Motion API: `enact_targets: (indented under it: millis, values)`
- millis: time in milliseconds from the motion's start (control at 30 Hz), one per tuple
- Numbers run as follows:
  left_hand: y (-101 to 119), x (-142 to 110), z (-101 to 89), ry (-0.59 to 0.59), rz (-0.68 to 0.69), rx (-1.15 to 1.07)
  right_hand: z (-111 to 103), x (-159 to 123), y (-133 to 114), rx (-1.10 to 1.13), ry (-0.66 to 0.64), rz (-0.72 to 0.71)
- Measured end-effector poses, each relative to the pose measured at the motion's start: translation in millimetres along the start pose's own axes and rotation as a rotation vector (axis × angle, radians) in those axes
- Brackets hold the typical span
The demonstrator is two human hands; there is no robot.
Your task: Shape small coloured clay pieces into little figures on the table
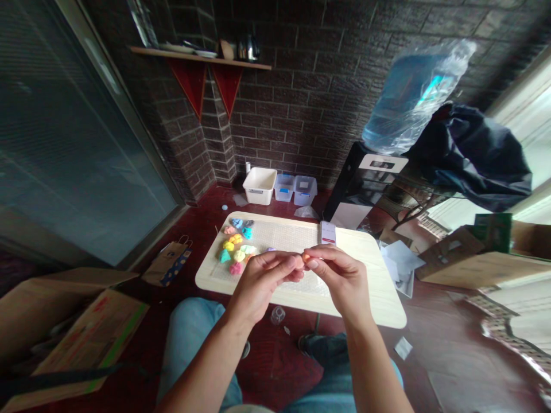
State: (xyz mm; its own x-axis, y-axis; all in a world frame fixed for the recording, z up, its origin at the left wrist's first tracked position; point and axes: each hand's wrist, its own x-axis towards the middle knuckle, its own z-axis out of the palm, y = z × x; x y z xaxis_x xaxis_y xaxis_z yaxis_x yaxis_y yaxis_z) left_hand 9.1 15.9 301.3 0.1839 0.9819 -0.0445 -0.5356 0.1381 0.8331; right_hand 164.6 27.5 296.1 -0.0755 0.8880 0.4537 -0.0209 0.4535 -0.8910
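One small orange piece (306, 258) is above the tabletop (373, 281), pinched by the right hand (345, 280); the left hand (263, 280) touches it with its fingertips, its grip unclear. Coloured lumps (239, 256) lie on the tabletop's left, a phone (328, 233) at its far edge.

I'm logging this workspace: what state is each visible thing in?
Orange piece: pinched
Left hand: curled, touching or nearly touching it
Right hand: pinching it
Lumps: grouped on table
Phone: screen lit
White bin: open
Left carton: flaps open
Right carton: open
Water bottle: inverted on dispenser, plastic-wrapped
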Motion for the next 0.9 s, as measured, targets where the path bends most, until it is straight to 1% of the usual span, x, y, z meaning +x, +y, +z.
enact_targets:
  millis: [267,433,500,600,667,733,767,800,833,900]
  values:
    - [-0.9,1.2,-0.3,0.011,-0.012,-0.002,0.2,0.1,-3.5,-0.067,0.000,-0.025]
    - [-3.1,3.0,-2.3,0.020,-0.020,-0.002,0.9,-2.0,-3.0,-0.085,0.006,-0.009]
    - [-4.2,4.0,-3.9,0.015,-0.032,-0.014,1.2,-2.4,-1.8,-0.017,0.001,0.034]
    - [-6.3,6.6,-7.5,0.010,-0.076,-0.052,-1.1,0.5,6.6,0.179,-0.005,0.107]
    - [-8.3,9.1,-10.7,0.020,-0.122,-0.097,-5.9,5.1,20.9,0.276,0.042,0.156]
    - [-10.7,11.6,-14.0,0.027,-0.174,-0.158,-13.8,10.2,44.3,0.297,0.126,0.246]
    - [-11.9,12.7,-15.5,0.028,-0.197,-0.188,-18.6,12.2,59.4,0.264,0.169,0.297]
    - [-12.9,13.6,-16.8,0.032,-0.213,-0.213,-23.8,13.5,76.4,0.182,0.206,0.345]
    - [-13.8,14.3,-17.9,0.038,-0.221,-0.232,-29.0,13.8,94.8,0.062,0.227,0.390]
    - [-14.9,15.2,-19.6,0.057,-0.221,-0.246,-38.8,11.2,133.7,-0.036,0.229,0.450]
